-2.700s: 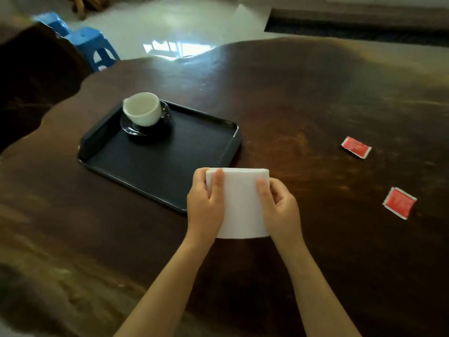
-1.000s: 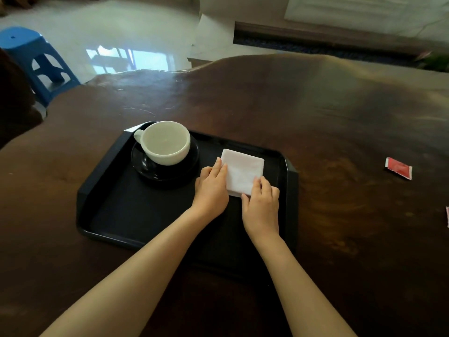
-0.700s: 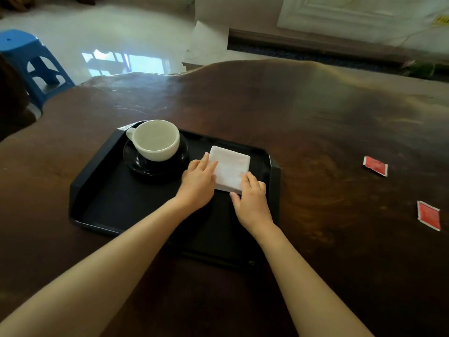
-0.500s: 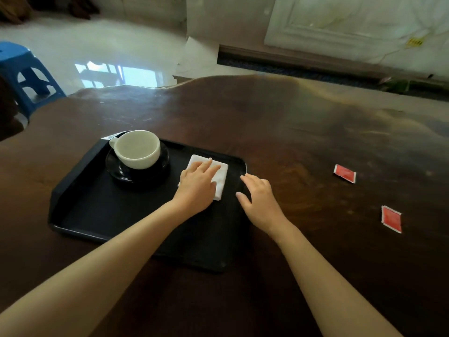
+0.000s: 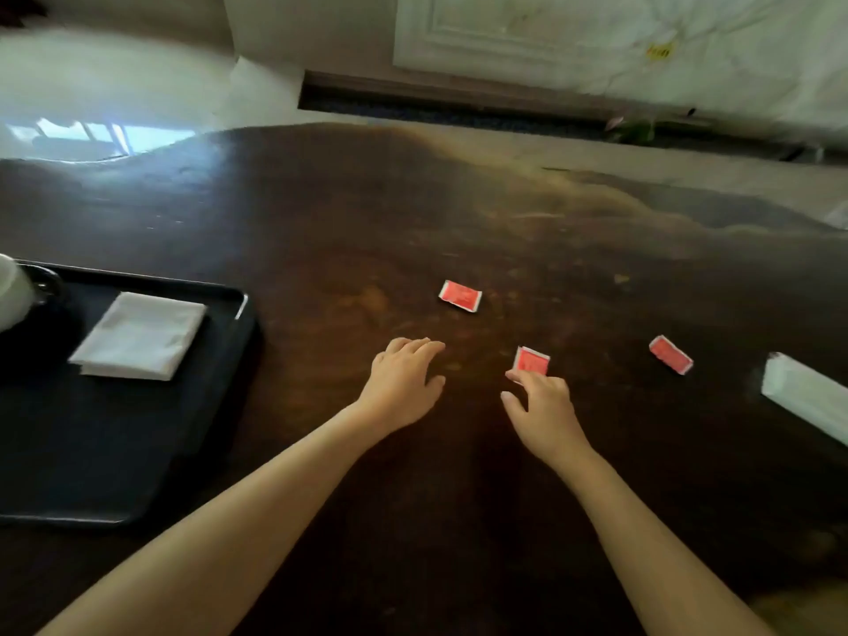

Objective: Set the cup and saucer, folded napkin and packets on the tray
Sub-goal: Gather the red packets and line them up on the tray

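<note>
The black tray (image 5: 197,433) lies at the left, with the folded white napkin (image 5: 140,335) on it. At the frame's left edge the white cup (image 5: 11,296) on its dark saucer (image 5: 46,280) is partly cut off. Three red packets lie on the dark table: a far one (image 5: 460,296), a middle one (image 5: 531,361) and a right one (image 5: 671,354). My right hand (image 5: 543,408) has its fingertips at the middle packet's near edge, fingers apart. My left hand (image 5: 404,381) hovers open over bare wood, left of that packet.
A long white wrapped object (image 5: 805,397) lies at the right edge of the table (image 5: 459,222). Pale floor and a white wall panel lie past the table's curved far edge.
Both hands left the napkin, which stays on the tray, and moved right to the red packets. The view swung right, so the cup is almost out of frame.
</note>
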Demonstrator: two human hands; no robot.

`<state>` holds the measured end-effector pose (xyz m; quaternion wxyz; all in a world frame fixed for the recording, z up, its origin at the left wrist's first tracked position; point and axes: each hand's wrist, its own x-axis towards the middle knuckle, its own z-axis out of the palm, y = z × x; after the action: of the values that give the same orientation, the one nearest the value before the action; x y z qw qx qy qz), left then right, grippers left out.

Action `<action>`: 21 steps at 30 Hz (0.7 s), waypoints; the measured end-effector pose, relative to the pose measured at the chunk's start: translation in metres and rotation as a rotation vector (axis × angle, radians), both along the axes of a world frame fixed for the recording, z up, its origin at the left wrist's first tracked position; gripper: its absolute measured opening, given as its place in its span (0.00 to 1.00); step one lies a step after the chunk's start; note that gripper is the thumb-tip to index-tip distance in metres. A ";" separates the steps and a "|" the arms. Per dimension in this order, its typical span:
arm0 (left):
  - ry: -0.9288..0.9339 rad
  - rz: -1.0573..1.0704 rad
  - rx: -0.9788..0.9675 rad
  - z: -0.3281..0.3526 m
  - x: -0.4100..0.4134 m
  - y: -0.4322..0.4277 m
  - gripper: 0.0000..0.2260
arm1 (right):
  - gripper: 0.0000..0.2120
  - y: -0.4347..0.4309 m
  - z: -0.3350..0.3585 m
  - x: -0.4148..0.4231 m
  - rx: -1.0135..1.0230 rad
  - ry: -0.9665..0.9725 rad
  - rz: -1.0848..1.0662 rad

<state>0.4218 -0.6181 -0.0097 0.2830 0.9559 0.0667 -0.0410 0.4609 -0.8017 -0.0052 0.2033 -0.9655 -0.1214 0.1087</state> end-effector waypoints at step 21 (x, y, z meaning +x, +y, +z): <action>0.212 0.409 -0.193 -0.045 0.117 -0.138 0.21 | 0.23 -0.139 -0.062 0.126 -0.112 -0.274 -0.199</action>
<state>0.5390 -0.7560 -0.0549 0.3670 0.8814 0.2837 -0.0893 0.5865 -0.9408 -0.0677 0.1407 -0.9883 -0.0454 -0.0383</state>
